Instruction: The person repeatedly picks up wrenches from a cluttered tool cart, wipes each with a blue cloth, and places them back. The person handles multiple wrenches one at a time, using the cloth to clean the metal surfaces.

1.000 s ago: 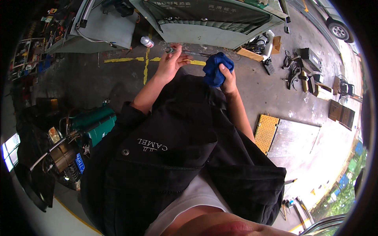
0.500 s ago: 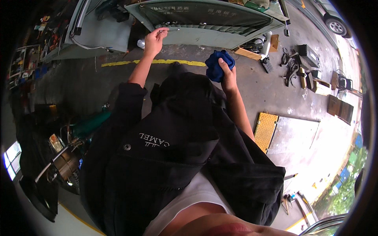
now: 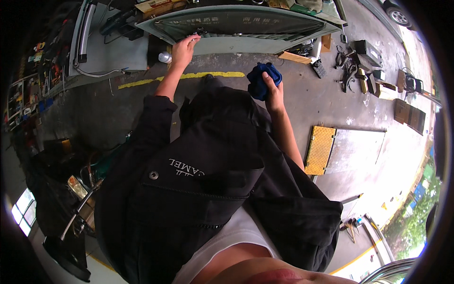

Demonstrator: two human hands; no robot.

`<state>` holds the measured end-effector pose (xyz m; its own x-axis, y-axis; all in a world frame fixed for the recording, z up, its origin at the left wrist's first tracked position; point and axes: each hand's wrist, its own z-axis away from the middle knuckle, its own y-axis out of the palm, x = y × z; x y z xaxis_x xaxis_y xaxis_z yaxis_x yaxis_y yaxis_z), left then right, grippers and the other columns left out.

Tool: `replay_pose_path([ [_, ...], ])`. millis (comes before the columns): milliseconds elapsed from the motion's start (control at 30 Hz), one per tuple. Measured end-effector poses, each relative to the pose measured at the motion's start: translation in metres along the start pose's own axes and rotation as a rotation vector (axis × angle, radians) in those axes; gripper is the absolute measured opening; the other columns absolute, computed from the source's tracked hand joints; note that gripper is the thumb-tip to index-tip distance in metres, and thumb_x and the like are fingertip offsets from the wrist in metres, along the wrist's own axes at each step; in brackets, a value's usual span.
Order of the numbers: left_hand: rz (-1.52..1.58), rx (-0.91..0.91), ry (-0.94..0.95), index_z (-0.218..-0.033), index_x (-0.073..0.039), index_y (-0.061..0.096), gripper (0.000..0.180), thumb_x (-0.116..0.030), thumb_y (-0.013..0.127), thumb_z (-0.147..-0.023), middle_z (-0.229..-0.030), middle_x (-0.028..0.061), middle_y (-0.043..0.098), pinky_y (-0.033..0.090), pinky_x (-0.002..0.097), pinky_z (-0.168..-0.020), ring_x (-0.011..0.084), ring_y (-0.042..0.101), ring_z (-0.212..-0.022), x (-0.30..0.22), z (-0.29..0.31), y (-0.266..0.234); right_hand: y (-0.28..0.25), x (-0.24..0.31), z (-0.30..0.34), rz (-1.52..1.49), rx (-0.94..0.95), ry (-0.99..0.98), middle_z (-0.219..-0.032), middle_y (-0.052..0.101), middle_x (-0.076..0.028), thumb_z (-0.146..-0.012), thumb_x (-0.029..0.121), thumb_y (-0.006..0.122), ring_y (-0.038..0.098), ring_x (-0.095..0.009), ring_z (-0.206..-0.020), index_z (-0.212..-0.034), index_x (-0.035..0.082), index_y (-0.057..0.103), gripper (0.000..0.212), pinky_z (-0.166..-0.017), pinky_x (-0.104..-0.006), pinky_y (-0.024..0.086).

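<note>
My left hand (image 3: pixel 183 52) reaches to the left part of a grey-green metal bench (image 3: pixel 222 46), fingers pinched together at the rim of a dark green tool roll (image 3: pixel 227 21). What lies between those fingers is too small to make out. Small dark metal pieces show in the roll just past the fingertips. Off to the right, above the floor, my right hand (image 3: pixel 274 90) is closed round a bunched dark blue cloth (image 3: pixel 260 80), thumb on top.
A grey cabinet (image 3: pixel 113 52) with a hose stands left of the bench, a white cup-like container (image 3: pixel 164 57) beside it. Right of the bench are a cardboard box (image 3: pixel 295 57) and scattered metal parts (image 3: pixel 350 78). A yellow line (image 3: pixel 213 74) crosses the floor.
A slim silver tool that stuck out of my left hand's fingers no longer shows. That hand has come closer to the tool roll's edge. My right hand keeps the cloth in nearly the same spot.
</note>
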<state>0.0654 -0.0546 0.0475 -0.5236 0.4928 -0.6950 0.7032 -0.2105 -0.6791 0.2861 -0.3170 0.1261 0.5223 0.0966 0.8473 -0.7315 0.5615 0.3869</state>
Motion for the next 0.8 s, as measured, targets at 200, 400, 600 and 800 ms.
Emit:
replay_pose_path([
  [200, -0.012, 0.029, -0.027, -0.108, -0.012, 0.070, 0.016, -0.023, 0.064, -0.099, -0.094, 0.0131, 0.074, 0.056, 0.0429, -0.071, 0.0364, 0.071, -0.088, 0.017, -0.024, 0.001, 0.002, 0.002, -0.005, 0.027, 0.075, 0.047, -0.100, 0.071, -0.014, -0.097, 0.028, 0.067, 0.071, -0.023, -0.081, -0.121, -0.004, 0.062, 0.040, -0.073, -0.0352, 0.060],
  [400, -0.034, 0.165, -0.055, -0.111, -0.011, 0.063, 0.017, -0.005, 0.057, -0.096, -0.098, 0.0136, 0.075, 0.057, 0.0420, -0.074, 0.0288, 0.074, -0.095, 0.009, -0.040, -0.005, -0.001, -0.004, -0.013, 0.056, 0.053, 0.057, -0.100, 0.071, -0.014, -0.097, 0.030, 0.068, 0.071, -0.024, -0.081, -0.120, -0.003, 0.062, 0.041, -0.072, -0.0351, 0.060],
  [600, -0.256, 0.242, 0.030, -0.105, -0.014, 0.059, 0.008, -0.013, 0.059, -0.097, -0.094, 0.0142, 0.073, 0.054, 0.0504, -0.070, 0.0392, 0.070, -0.088, -0.007, -0.061, 0.012, 0.011, 0.000, -0.022, 0.078, 0.060, 0.086, -0.102, 0.071, -0.014, -0.096, 0.028, 0.070, 0.071, -0.024, -0.085, -0.122, -0.003, 0.061, 0.042, -0.075, -0.0358, 0.060],
  [800, -0.321, 0.146, 0.044, -0.106, -0.015, 0.058, 0.014, -0.028, 0.056, -0.102, -0.092, 0.0163, 0.069, 0.049, 0.0538, -0.065, 0.0422, 0.066, -0.082, 0.018, -0.026, 0.041, 0.027, 0.002, -0.035, 0.127, 0.077, 0.081, -0.104, 0.072, -0.012, -0.095, 0.030, 0.072, 0.070, -0.020, -0.093, -0.122, -0.003, 0.063, 0.043, -0.078, -0.0343, 0.058],
])
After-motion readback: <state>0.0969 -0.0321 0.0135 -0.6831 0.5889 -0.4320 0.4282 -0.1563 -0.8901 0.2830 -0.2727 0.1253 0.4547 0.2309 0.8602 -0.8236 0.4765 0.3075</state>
